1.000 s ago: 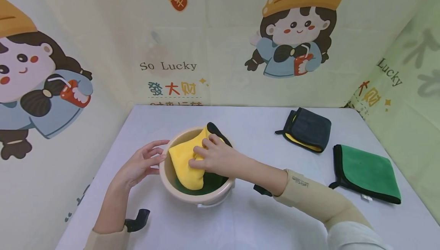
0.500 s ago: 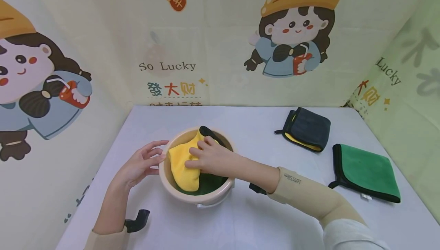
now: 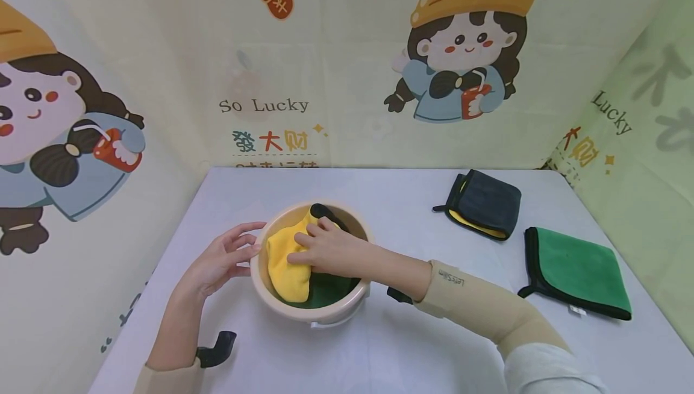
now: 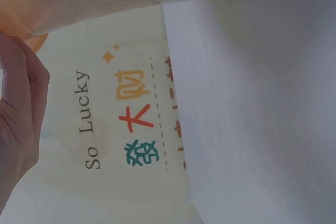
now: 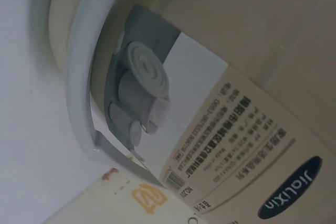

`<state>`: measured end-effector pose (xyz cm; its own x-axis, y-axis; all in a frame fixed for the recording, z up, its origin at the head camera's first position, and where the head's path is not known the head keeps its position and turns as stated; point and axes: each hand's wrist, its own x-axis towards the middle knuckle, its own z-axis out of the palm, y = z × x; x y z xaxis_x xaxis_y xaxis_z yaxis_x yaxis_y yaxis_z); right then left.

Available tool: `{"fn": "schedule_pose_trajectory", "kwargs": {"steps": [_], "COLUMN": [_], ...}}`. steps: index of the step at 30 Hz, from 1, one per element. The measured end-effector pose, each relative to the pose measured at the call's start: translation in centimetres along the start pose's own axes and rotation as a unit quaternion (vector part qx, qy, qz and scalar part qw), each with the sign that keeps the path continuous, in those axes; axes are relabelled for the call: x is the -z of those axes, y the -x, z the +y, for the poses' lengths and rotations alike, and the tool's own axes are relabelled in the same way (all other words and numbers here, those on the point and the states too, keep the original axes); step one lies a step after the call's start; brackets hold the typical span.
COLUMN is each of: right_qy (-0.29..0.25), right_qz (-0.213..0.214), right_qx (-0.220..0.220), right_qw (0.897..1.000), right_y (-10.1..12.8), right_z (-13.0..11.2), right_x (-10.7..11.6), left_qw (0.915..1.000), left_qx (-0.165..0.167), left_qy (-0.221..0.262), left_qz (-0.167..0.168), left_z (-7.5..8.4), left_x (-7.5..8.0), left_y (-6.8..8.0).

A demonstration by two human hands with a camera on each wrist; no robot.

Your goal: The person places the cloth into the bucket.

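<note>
A beige bucket (image 3: 268,288) stands on the table. My left hand (image 3: 219,261) holds its left rim, fingers spread along the edge; the left wrist view shows bent fingers at the bucket's edge. Inside the bucket, my right hand (image 3: 328,250) grips a yellow towel (image 3: 284,258) with a black border, its fingers bent into the cloth. Dark green material (image 3: 332,288) shows beneath the towel. In the right wrist view, the bucket's outer wall with a printed label (image 5: 220,150) fills most of the picture, and the right hand is out of sight.
A folded dark towel (image 3: 488,204) with a yellow inside lies at the back right. Nearer, a folded green towel (image 3: 580,272) with black edging lies by the table's right side. The bucket's pale handle (image 3: 338,322) hangs at the front. A printed curtain (image 3: 347,81) stands behind the table.
My right hand has moved a little left and lower with the yellow towel, which now lies deeper in the bucket. The left hand and bucket have stayed in place.
</note>
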<state>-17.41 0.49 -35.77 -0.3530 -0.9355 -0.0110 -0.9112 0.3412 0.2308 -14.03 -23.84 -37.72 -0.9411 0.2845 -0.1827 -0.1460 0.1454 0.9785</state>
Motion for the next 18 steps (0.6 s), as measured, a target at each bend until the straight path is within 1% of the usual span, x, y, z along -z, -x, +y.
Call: {"fn": "schedule_pose_trajectory", "kwargs": {"steps": [6,11,18], "right_qy": [-0.005,-0.007,-0.015], "right_qz": [-0.009,-0.027,-0.079], "right_qx": [-0.004,-0.006,0.0], "right_qw": [1.0,1.0,0.997], "right_y": [-0.39,-0.53,-0.73], "right_z": [-0.19,-0.25,-0.26], "right_x": [-0.18,-0.35,-0.52], "left_qw": [0.9999,0.9999,0.9999], "left_qx": [-0.001,-0.001,-0.005], "left_qy": [-0.011,-0.015,-0.011], "left_qz": [0.006,0.008,0.005], "left_z": [-0.04,-0.06,-0.08], "left_x": [-0.1,-0.15,-0.09], "left_y": [0.05,0.05,0.04]}}
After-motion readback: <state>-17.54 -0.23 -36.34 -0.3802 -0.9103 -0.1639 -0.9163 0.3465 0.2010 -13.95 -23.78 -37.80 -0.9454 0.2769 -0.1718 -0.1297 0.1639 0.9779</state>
